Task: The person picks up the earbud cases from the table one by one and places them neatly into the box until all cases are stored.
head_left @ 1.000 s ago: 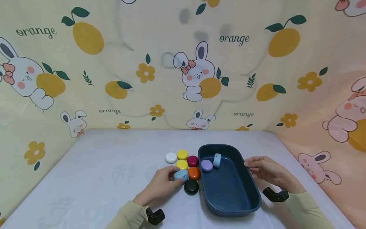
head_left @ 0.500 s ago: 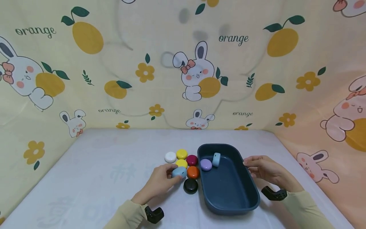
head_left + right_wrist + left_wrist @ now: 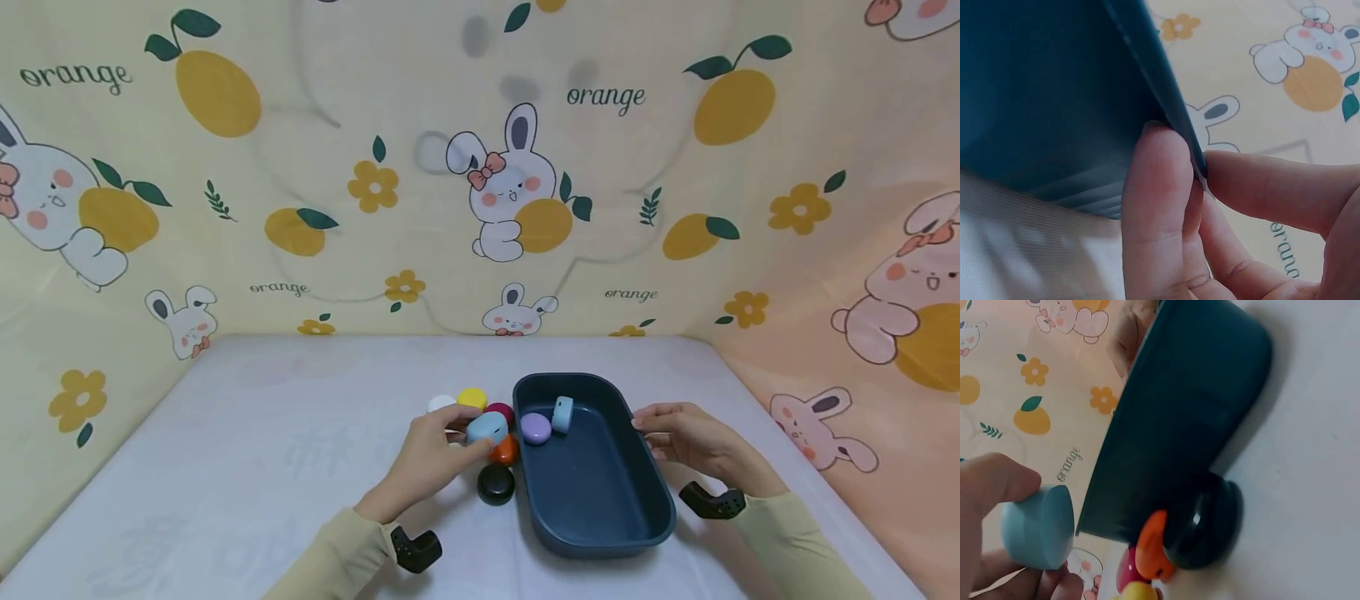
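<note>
In the head view my left hand (image 3: 427,457) pinches a light blue rounded piece (image 3: 487,428) with a small hole, held up beside the tray's left rim. The left wrist view shows this blue piece (image 3: 1038,526) between thumb and fingers, off the table. My right hand (image 3: 697,446) pinches the far-right rim of the dark blue tray (image 3: 600,483); in the right wrist view, thumb and finger press the tray wall (image 3: 1041,94) from both sides. Inside the tray lie a purple round piece (image 3: 536,429) and a light blue one (image 3: 562,414) standing on edge.
Left of the tray, on the white tablecloth (image 3: 262,467), sit a black piece (image 3: 496,486), an orange piece (image 3: 506,452), a maroon piece (image 3: 501,411), a yellow piece (image 3: 472,398) and a white piece (image 3: 441,402). My left hand partly hides this cluster. A patterned cloth (image 3: 420,100) hangs behind.
My left hand has lifted the light blue piece from the cluster and moved it up and right, toward the tray. The right hand keeps its grip on the rim.
</note>
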The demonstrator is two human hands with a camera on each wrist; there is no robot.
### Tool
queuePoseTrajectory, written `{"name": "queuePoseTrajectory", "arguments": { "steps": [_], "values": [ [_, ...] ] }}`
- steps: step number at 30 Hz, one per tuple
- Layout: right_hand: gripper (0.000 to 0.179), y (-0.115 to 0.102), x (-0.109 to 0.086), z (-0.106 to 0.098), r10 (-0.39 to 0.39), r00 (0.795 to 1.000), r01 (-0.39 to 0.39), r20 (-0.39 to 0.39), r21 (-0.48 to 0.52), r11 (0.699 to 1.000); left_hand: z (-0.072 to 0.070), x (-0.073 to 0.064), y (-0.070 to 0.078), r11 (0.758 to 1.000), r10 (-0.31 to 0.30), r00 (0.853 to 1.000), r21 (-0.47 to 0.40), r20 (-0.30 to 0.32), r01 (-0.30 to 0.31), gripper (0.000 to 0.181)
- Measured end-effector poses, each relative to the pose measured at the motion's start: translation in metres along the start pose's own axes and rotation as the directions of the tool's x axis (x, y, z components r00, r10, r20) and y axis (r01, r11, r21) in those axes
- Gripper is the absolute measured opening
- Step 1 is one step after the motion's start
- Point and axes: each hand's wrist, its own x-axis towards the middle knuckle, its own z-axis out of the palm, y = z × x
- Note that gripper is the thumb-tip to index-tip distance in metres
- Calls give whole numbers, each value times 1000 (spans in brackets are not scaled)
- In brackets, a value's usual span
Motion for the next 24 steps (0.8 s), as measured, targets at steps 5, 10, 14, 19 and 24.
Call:
{"name": "queuePoseTrajectory", "arguments": {
  "steps": [5, 10, 14, 19, 24],
  "values": [
    [14, -1, 0, 1, 0, 1000, -1, -15, -19, 1000, 6, 7, 8, 998, 66, 998, -20, -8, -66, 41],
    [13, -1, 0, 1, 2, 1000, -3, -28, -23, 1000, 11, 14, 12, 994, 107, 994, -17, -14, -108, 40],
    [13, 0, 0, 1, 0, 1000, -1, -26, -22, 1000, 15, 18, 16, 993, 117, 993, -27, -18, -118, 40],
    [14, 0, 1, 1, 2, 999, -3, -35, -26, 1000, 20, 24, 20, 995, 100, 995, -14, -10, -100, 43],
    [13, -1, 0, 2, 4, 999, -5, -43, -27, 1000, 24, 29, 21, 996, 86, 996, 21, -21, -86, 44]
  ]
}}
